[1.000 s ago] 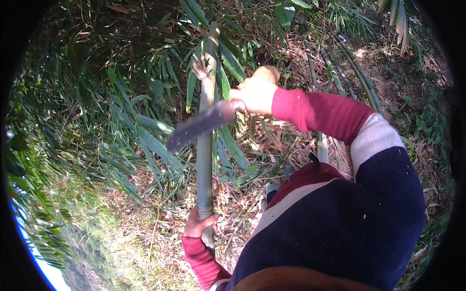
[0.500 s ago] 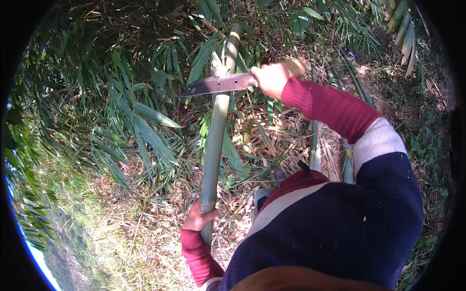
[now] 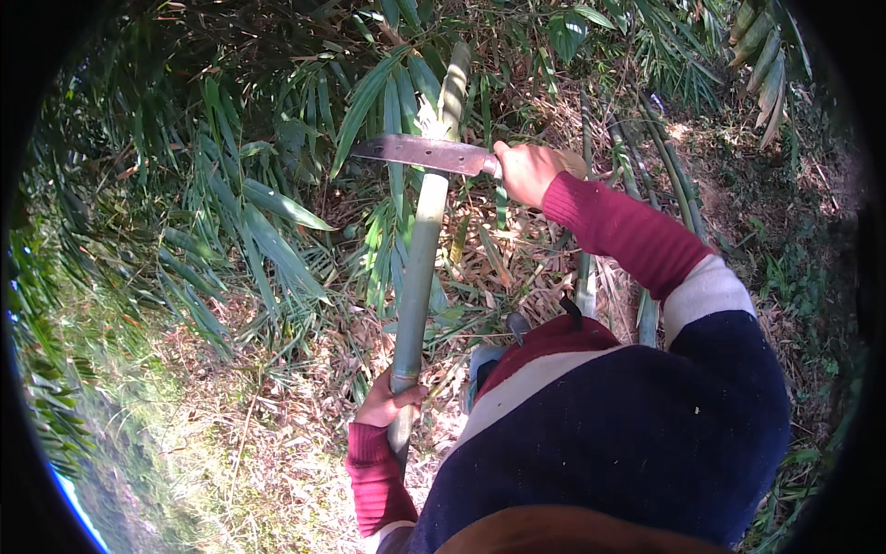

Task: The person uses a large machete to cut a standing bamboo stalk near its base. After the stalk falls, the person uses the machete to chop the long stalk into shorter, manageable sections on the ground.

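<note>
My left hand (image 3: 389,401) is wrapped round the lower part of a thick green bamboo pole (image 3: 421,268), just below one of its joints. The pole slants up and away from me. My right hand (image 3: 532,174) grips the light handle of a machete (image 3: 426,153), whose dark, broad blade lies across the pole's upper part and points left. Pale, splintered bamboo shows just beyond the blade. Past it the pole's far end (image 3: 454,88) leans a little to the right. How deep the blade's edge sits is hidden.
Leafy bamboo branches (image 3: 268,231) crowd the left and far side. Several cut bamboo poles (image 3: 681,175) lie to the right. Dry leaf litter (image 3: 305,388) covers the ground. A shoe tip (image 3: 517,324) shows in front of my body.
The pole's upper part and the machete have shifted slightly right in view. The blade's tip has tilted up. Both hands keep their grips.
</note>
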{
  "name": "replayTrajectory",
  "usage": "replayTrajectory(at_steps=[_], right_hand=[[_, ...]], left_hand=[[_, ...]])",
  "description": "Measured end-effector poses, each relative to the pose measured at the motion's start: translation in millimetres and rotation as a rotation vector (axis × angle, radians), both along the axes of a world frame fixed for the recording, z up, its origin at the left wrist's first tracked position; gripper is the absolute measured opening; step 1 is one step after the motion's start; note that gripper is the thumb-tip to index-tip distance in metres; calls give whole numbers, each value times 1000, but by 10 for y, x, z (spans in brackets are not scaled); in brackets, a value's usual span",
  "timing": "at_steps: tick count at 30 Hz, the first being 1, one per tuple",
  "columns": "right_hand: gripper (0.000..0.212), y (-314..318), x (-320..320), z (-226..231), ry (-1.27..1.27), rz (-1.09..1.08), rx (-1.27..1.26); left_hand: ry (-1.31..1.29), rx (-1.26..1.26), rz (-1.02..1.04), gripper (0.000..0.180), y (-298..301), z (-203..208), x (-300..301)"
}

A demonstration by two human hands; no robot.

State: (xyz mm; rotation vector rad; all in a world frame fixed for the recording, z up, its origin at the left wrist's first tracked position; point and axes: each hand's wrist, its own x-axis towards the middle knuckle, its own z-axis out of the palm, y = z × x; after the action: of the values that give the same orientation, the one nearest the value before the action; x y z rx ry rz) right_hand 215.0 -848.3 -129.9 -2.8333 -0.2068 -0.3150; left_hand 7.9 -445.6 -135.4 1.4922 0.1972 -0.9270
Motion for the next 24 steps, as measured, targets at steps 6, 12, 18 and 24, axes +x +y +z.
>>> replayTrajectory(at_steps=[6, 12, 18, 24], right_hand=[[28, 270, -336, -130, 111, -170, 294], [22, 146, -452, 22, -33, -188, 78], [24, 1047, -808, 686, 173, 274, -263], [24, 232, -128, 1073, 254, -233, -431]], left_hand=[[343, -597, -94, 48, 90, -226, 157], [294, -454, -136, 45, 27, 32, 200], [193, -278, -11, 35, 80, 142, 117], [36, -400, -130, 23, -146, 37, 85]])
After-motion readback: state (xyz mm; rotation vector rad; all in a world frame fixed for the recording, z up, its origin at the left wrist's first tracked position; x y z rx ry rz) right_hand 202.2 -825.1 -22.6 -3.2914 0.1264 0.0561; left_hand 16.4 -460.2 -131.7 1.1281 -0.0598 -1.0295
